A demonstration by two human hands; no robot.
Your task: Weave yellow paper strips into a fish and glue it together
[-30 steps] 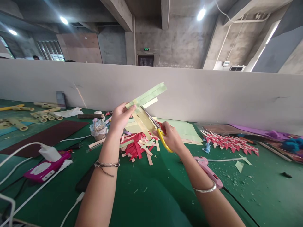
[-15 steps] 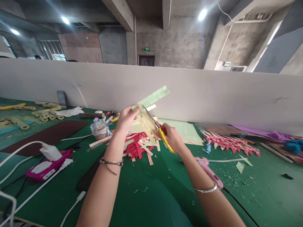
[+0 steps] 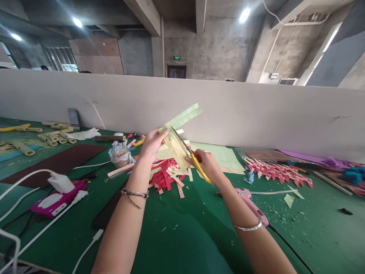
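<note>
Between its thumb and fingers, my left hand [image 3: 155, 142] pinches light green paper strips [image 3: 186, 115] that fan out to the upper right and downward. Yellow-handled scissors [image 3: 201, 169] are in my right hand [image 3: 207, 164], its fingers closed round the grips. The blades run up to the left along the paper, close to my left thumb; whether they are fully closed I cannot tell. Below both hands lies a pile of red and pale cut strips [image 3: 165, 177] on the green table [image 3: 182, 232].
Pale green sheets [image 3: 225, 156] lie behind the right hand. A pink glue gun [image 3: 252, 207] sits beside my right forearm. Red woven paper pieces [image 3: 279, 171] are to the right. On the left are a magenta power strip [image 3: 58, 199], white cables and cut bamboo pieces [image 3: 57, 137].
The pale strip crossing the blades has slipped lower, and the paper beside the scissors has swung slightly. Both hands stay almost in place.
</note>
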